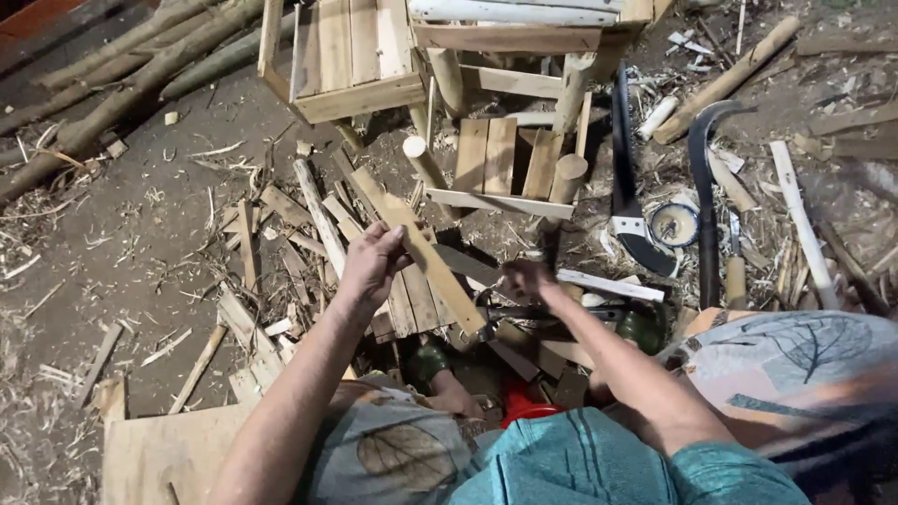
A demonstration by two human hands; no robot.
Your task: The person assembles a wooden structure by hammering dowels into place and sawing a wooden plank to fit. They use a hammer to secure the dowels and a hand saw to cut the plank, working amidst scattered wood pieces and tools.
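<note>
Head view: wood slat gripped in left hand, slanting down-right.

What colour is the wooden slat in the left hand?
Pale tan, bare wood: the long flat wooden slat in the left hand, head view.

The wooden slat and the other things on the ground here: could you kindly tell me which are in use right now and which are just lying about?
In use:
- wooden slat, held by the left hand
- right hand, on a dark tool that is hard to make out

Lying about:
- curved blade
- saw
- tape measure
- small wooden frame
- crate
- branches
</note>
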